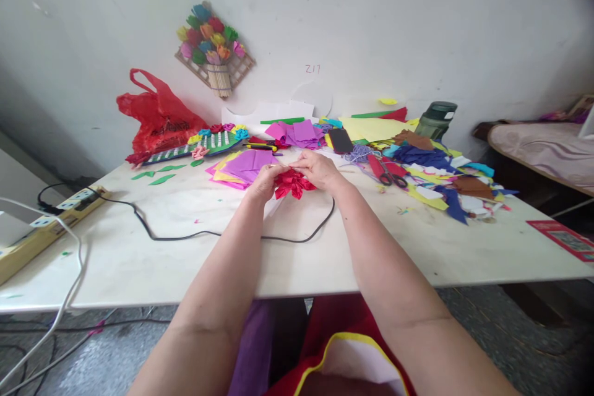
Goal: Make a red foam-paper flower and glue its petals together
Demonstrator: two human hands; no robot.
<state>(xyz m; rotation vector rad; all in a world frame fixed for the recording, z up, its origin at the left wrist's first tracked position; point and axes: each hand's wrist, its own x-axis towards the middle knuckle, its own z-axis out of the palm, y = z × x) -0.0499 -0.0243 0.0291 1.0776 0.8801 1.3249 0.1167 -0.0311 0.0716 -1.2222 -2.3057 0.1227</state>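
Note:
Both my hands meet over a red paper flower above the middle of the white table. My left hand grips its left side with bent fingers. On the upper right, my right hand pinches the flower's top, the fingertips of both hands almost touching. The red petals fan out below the fingers, and the part under the fingertips is hidden. Just behind my left hand lies a stack of purple, yellow and pink paper sheets. A black cord runs across the table below the flower.
Red-handled scissors lie to the right beside a heap of coloured scraps. A phone and a dark green bottle stand farther back. At left are a red plastic bag, green paper leaves and a power strip.

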